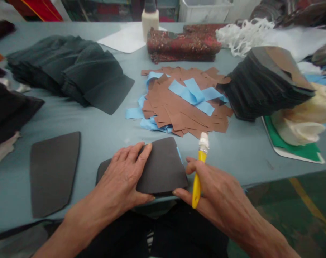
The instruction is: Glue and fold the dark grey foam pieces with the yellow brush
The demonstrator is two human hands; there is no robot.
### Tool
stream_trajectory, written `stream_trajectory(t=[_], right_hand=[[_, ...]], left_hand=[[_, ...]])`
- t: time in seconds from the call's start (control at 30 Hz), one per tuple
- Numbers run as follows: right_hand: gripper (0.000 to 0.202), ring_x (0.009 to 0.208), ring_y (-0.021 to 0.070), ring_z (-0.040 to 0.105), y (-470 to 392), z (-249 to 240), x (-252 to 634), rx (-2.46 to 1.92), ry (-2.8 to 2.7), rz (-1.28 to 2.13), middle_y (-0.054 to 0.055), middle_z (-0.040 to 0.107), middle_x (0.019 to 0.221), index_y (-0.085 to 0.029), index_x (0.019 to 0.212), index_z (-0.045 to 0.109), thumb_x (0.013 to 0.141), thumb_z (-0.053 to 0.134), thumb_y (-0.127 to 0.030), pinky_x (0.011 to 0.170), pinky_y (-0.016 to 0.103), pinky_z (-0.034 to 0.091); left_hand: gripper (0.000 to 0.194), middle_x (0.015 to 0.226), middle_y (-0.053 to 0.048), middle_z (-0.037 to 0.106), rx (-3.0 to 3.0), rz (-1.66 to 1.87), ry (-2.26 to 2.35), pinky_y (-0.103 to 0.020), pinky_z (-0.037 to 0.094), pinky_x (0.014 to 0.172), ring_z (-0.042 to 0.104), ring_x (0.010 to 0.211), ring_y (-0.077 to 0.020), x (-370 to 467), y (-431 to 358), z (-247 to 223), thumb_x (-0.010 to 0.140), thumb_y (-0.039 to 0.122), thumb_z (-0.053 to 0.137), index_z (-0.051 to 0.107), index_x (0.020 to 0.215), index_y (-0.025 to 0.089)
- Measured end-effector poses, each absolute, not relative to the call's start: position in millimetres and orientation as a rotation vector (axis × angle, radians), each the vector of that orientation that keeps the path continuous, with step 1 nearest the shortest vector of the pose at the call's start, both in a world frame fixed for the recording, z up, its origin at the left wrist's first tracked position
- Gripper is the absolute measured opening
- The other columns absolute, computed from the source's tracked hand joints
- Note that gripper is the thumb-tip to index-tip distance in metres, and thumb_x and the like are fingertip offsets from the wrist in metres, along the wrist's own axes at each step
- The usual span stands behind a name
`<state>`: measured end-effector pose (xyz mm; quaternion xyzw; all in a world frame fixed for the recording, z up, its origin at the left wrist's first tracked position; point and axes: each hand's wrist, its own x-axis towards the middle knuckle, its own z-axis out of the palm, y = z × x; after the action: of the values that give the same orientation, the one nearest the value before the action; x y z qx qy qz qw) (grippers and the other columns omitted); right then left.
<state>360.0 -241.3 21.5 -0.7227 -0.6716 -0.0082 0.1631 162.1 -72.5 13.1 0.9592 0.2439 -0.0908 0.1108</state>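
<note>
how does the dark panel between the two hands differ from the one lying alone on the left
The held panel has the left hand over it, while the lone panel lies untouched. The held panel shows a sliver of blue at its right edge; the lone panel shows none. The held panel is partly covered, whereas the lone panel's whole top face shows. Both are dark and flat-faced.
</note>
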Motion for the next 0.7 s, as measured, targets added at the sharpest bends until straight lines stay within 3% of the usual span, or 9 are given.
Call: stream_trajectory(t=[0.07, 0.13, 0.27, 0.37, 0.53, 0.63, 0.7], right_hand=[[0.040, 0.059, 0.0224, 0.076, -238, 21, 358, -2.081, -1.901, -0.100, 0.005, 0.072, 0.074, -0.023, 0.105, 0.050, 0.113, 0.033, -0.058, 0.051, 0.029, 0.056], [0.050, 0.047, 0.0198, 0.071, -233, 19, 354, -2.057, -1.942, -0.160, 0.001, 0.066, 0.064, -0.023, 0.101, 0.050, 0.114, 0.020, -0.062, 0.043, 0.027, 0.050], [0.048, 0.043, 0.0171, 0.068, -226, 15, 344, -1.957, -2.044, -0.204, 0.000, 0.065, 0.061, -0.022, 0.098, 0.051, 0.116, 0.021, -0.056, 0.042, 0.025, 0.047], [0.048, 0.044, 0.0178, 0.070, -225, 16, 341, -1.940, -2.090, -0.242, 0.003, 0.068, 0.063, -0.021, 0.098, 0.052, 0.116, 0.023, -0.054, 0.042, 0.024, 0.047], [0.051, 0.034, 0.0182, 0.061, -226, 17, 339, -1.976, -2.120, -0.207, -0.002, 0.059, 0.055, -0.021, 0.098, 0.051, 0.113, 0.026, -0.063, 0.035, 0.026, 0.040], [0.050, 0.031, 0.0195, 0.056, -233, 11, 343, -2.022, -2.126, -0.144, -0.001, 0.063, 0.058, -0.023, 0.100, 0.051, 0.111, 0.031, -0.068, 0.033, 0.029, 0.038], [0.053, 0.034, 0.0217, 0.058, -241, 7, 351, -2.082, -2.087, -0.077, 0.002, 0.068, 0.064, -0.023, 0.104, 0.053, 0.107, 0.036, -0.073, 0.034, 0.031, 0.039]], left_hand=[[0.132, 0.174, -0.025, 0.032, 2.714, -0.415, 0.767, -0.063, 0.033, 0.130, 0.038, 0.156, -0.0466, 167, -76, 22, 0.065, 0.050, 0.096, 0.024, 0.169, 0.013], [0.135, 0.178, -0.024, 0.023, 2.647, -0.463, 0.769, -0.061, 0.026, 0.133, 0.031, 0.161, -0.0450, 170, -79, 26, 0.066, 0.052, 0.097, 0.019, 0.171, 0.015], [0.137, 0.179, -0.022, 0.021, 2.609, -0.371, 0.771, -0.059, 0.018, 0.136, 0.026, 0.163, -0.0431, 169, -83, 22, 0.067, 0.058, 0.096, 0.016, 0.171, 0.017], [0.132, 0.177, -0.024, 0.023, 2.630, -0.284, 0.781, -0.060, 0.016, 0.136, 0.030, 0.161, -0.0441, 167, -88, 18, 0.069, 0.053, 0.096, 0.019, 0.170, 0.015], [0.123, 0.172, -0.023, 0.034, 2.658, -0.191, 0.757, -0.058, 0.021, 0.135, 0.039, 0.156, -0.0433, 164, -94, 18, 0.073, 0.045, 0.095, 0.022, 0.168, 0.013], [0.122, 0.171, -0.022, 0.037, 2.664, -0.185, 0.749, -0.057, 0.022, 0.135, 0.040, 0.157, -0.0415, 163, -92, 20, 0.076, 0.045, 0.094, 0.021, 0.169, 0.013], [0.125, 0.175, -0.022, 0.032, 2.676, -0.210, 0.751, -0.058, 0.019, 0.136, 0.034, 0.160, -0.0425, 163, -92, 23, 0.075, 0.049, 0.095, 0.021, 0.170, 0.014]])
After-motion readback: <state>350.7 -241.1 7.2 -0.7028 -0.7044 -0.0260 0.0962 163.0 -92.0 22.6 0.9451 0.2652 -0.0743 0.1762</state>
